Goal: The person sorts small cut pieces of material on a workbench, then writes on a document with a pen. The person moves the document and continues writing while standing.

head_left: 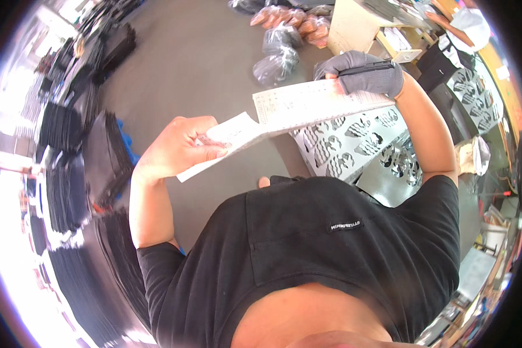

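Observation:
My left hand point(180, 145) is bare and closed, pinching a white paper slip point(236, 130) between thumb and fingers. My right hand point(374, 75), in a grey glove, grips the far right part of a printed paper form pad point(298, 104). A black pen point(365, 68) lies across the gloved fingers of that same hand. The slip and the pad meet at a slanted line in front of my chest; whether they are still joined there I cannot tell. Both papers are held up above the floor.
Tall stacks of dark sheets point(64, 180) line the left side. Filled plastic bags point(278, 55) sit on the floor ahead, beside a beige desk point(354, 29). White sheets with dark cut-out shapes point(330, 148) lie at right. Another person point(470, 29) is at far right.

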Demonstrator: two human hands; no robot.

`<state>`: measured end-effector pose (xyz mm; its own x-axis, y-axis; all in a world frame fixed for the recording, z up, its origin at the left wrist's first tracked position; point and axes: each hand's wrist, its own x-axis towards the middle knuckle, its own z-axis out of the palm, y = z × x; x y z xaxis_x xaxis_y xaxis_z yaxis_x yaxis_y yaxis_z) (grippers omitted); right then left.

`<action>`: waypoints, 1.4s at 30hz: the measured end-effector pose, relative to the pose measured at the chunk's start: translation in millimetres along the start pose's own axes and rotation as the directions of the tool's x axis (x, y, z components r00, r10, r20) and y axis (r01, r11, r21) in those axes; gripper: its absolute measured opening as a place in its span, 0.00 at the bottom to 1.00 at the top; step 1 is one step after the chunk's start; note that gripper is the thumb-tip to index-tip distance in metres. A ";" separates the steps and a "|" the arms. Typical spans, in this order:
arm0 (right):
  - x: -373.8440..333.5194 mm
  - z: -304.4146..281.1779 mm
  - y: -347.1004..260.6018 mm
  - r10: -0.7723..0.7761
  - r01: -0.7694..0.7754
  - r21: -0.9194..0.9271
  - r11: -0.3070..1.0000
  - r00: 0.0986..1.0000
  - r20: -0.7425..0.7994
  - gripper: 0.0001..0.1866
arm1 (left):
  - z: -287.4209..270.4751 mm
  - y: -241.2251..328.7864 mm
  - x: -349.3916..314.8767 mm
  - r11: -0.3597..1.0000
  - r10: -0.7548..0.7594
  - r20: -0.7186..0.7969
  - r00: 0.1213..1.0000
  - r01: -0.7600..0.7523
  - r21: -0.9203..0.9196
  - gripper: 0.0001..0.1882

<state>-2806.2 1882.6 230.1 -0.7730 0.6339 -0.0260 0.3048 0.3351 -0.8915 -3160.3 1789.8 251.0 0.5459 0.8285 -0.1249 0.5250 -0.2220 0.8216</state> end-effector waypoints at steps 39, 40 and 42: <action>226.8 -279.6 226.8 0.313 -0.090 0.304 0.948 0.425 -0.850 0.11 | -270.5 -212.4 570.1 0.972 0.131 0.609 0.782 0.020 -0.234 0.22; 232.0 -286.4 218.2 0.339 -0.113 0.321 0.940 0.407 -0.848 0.12 | -281.9 -214.1 589.4 0.973 0.151 0.699 0.699 0.020 -0.230 0.23; 241.4 -293.2 199.7 0.351 -0.120 0.330 0.936 0.355 -0.866 0.13 | -303.7 -212.1 626.6 0.972 0.139 0.823 0.550 0.084 -0.221 0.25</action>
<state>-2768.8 2307.0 178.4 0.3143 0.9468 0.0698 0.1945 0.0077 -0.9809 -3127.9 2512.1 167.4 0.9111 0.0016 -0.4121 0.4119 -0.0327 0.9106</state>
